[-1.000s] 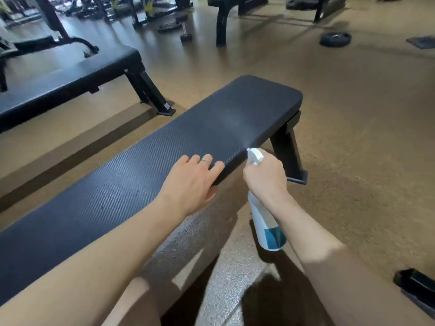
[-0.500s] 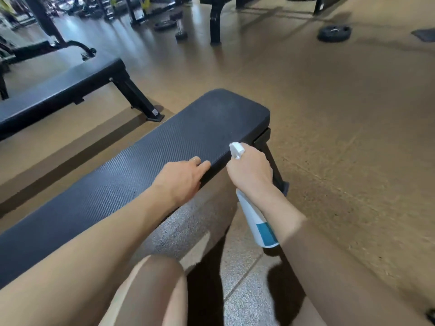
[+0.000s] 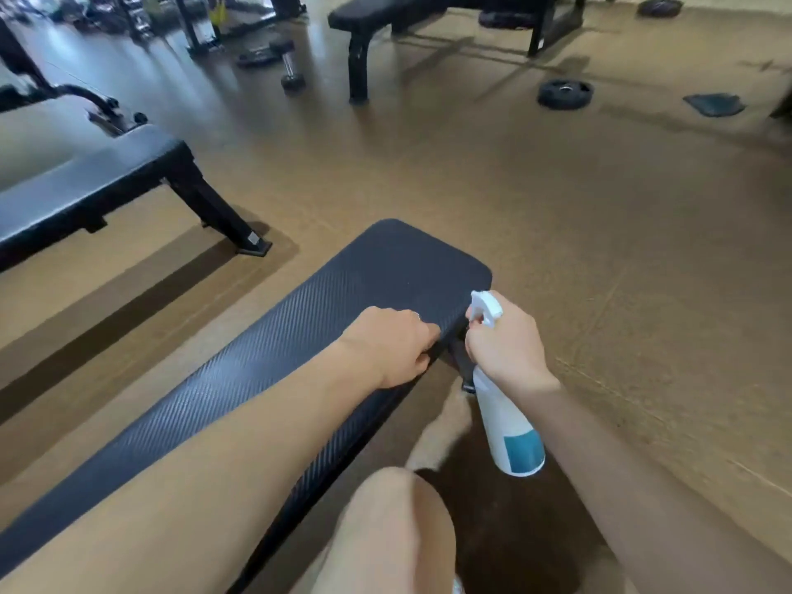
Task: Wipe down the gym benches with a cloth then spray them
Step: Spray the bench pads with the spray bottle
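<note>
The black bench (image 3: 265, 379) with the ribbed pad runs from the near left of the scene up toward the middle, its rounded far end just beyond your hands. Your left hand (image 3: 392, 347) lies on the pad's right edge close to that end, fingers curled over the edge and gripping the padding. Your right hand (image 3: 503, 342) is just right of the bench, wrapped around the neck of the spray bottle (image 3: 508, 426); the fingers sit closed on the trigger part, and the white nozzle points left toward the pad's corner. The bottle is white with a blue label low on its side, and it hangs tilted beside the bench, above the floor. You cannot tell from here whether any spray is leaving the nozzle. Your bare knee (image 3: 385, 508) shows at the near edge, between your 2 forearms.

Farther out, a second bench (image 3: 85, 186) stands to the far left on the brown floor (image 3: 621, 250). A third bench (image 3: 385, 10) sits at the far side, with a dumbbell (image 3: 289, 62) to its left and a weight plate (image 3: 565, 93) to its right.
</note>
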{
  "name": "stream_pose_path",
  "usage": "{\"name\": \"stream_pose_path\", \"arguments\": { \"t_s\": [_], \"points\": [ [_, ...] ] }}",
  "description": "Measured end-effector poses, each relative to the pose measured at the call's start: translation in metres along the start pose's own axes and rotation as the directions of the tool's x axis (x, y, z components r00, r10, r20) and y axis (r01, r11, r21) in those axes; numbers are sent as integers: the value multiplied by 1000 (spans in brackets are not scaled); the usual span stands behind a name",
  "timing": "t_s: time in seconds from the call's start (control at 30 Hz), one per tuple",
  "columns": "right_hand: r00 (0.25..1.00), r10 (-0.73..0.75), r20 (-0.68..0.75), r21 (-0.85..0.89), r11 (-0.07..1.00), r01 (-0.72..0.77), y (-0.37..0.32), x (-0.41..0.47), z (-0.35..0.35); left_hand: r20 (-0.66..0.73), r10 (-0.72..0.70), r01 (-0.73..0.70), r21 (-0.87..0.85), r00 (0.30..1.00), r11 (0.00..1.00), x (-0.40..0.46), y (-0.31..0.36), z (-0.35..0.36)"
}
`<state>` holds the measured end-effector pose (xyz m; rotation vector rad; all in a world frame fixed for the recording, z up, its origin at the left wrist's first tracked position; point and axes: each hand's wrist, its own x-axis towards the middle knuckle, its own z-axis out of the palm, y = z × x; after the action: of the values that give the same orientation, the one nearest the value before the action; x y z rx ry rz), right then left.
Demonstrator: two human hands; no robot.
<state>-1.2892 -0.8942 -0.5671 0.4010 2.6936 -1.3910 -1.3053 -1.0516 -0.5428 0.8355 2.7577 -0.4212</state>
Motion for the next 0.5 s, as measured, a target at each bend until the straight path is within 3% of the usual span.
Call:
{"name": "stream_pose_path", "arguments": {
  "t_s": [0.2, 0.37, 0.5],
  "points": [
    [1000, 4, 13, 28, 1000, -4, -77, 27, -34, 3, 12, -11, -289, 1000, 957, 23, -56, -63],
    [992, 68, 109, 102, 992, -79, -189, 45, -82, -43, 1, -13, -278, 999, 961, 21, -126, -153],
    [984, 103, 143, 178, 976, -128, -283, 58, -130, -8, -58, 49, -451, 998, 891, 12, -177, -233]
  ]
}}
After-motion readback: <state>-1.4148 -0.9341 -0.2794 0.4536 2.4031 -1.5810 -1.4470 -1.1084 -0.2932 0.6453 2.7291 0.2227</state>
